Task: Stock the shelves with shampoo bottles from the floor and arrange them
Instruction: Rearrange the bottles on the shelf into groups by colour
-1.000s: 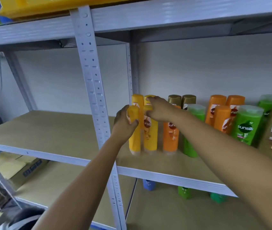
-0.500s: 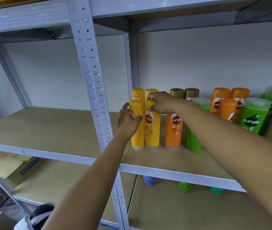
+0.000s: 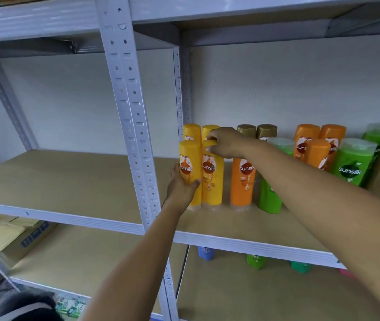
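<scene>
Two yellow shampoo bottles stand side by side at the front of the middle shelf [image 3: 73,181]. My left hand [image 3: 181,186] grips the lower body of the left yellow bottle [image 3: 189,156]. My right hand [image 3: 225,143] holds the cap of the right yellow bottle [image 3: 212,181], fingers curled over its top. Two more yellow bottles [image 3: 191,132] stand behind them. Further right along the shelf stand an orange bottle [image 3: 242,181], a green bottle [image 3: 269,198], gold-capped bottles [image 3: 266,130], more orange bottles [image 3: 307,137] and large green bottles [image 3: 352,163].
A grey perforated upright post [image 3: 128,112] stands just left of my left hand. The shelf's left half is bare board. Below, a lower shelf [image 3: 242,293] carries blue, green and pink bottles [image 3: 256,261]. Cardboard boxes [image 3: 10,237] sit at the lower left.
My left hand slid down from the left yellow bottle's top to its lower body. My right hand stays on the right yellow bottle's cap. The camera moved closer.
</scene>
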The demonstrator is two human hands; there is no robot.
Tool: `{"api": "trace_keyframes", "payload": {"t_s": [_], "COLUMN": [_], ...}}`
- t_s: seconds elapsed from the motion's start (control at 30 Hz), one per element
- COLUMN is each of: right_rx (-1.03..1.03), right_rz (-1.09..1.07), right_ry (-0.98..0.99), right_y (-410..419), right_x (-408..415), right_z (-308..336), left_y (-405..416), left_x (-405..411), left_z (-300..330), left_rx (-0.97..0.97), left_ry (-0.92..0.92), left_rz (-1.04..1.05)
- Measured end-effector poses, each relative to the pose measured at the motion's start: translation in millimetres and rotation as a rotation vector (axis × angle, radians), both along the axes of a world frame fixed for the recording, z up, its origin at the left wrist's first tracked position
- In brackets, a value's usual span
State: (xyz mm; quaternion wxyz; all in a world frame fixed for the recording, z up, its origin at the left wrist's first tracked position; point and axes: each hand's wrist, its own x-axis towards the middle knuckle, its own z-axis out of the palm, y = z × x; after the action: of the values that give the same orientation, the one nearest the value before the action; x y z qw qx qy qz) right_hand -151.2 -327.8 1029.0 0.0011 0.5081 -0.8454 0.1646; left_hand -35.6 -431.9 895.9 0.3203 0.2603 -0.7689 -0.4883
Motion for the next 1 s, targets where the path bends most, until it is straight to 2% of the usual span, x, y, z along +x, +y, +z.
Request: {"api": "trace_keyframes", "payload": {"t_s": [0.1,0.27,1.0], "right_rx": [-0.023,-0.022,-0.009], "right_rz": [-0.009,-0.036,-0.021], "right_ry": [0.008,0.047,0.017], "right_y": [-0.6,-2.0,-3.7], "right_x": [-1.7,-5.7,-6.5], "right_z": [-2.1,-5.0,-2.9], "left_y": [1.8,1.7,-2.5], "left_x": [-1.4,4.8,10.8], "left_z": [-1.0,-7.7,-23.2], "left_rx": [0.006,0.046,0.07], "left_ry": [-0.037,-0.013,-0.005], "left_rz": [0.057,-0.031,-0.048]}}
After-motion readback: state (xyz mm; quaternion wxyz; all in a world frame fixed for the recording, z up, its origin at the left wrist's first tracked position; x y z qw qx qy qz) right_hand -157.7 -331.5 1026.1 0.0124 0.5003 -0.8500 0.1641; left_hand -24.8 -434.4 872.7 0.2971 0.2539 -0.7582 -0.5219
